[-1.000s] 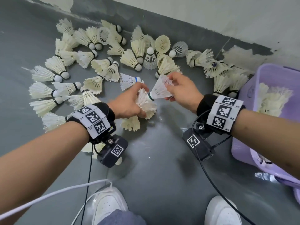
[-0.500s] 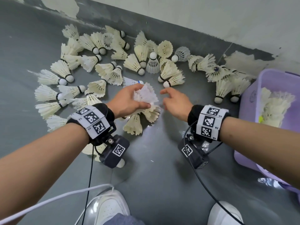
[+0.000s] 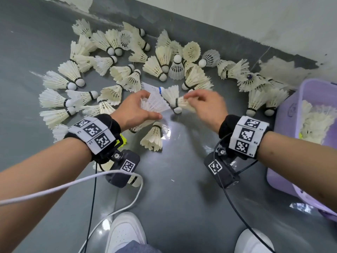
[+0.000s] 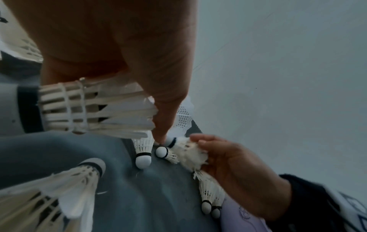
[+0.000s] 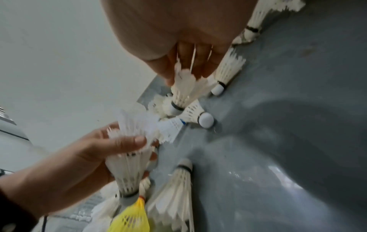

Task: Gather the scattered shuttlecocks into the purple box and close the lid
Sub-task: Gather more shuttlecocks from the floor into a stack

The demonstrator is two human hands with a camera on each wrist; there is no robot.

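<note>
Featherlight and fragile, easily crushed: best pinched low on the skirt, near the cork. Right hand (image 3: 204, 105) pinching a feather shuttlecock (image 3: 177, 101) by its skirt just above the floor; left hand (image 3: 135, 112) clamped around a nested stack (image 5: 135, 157) (seemingly several, count unclear). Purple box (image 3: 284, 125) at right, lid open, partly filled with shuttlecocks; dozens more scattered on the grey floor (image 3: 182, 189).

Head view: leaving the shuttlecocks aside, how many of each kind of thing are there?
Hands: 2, the left hand and the right hand
Wristbands: 2
Wrist cameras: 2
Shoes: 2
Purple box: 1
Total: 9
</note>
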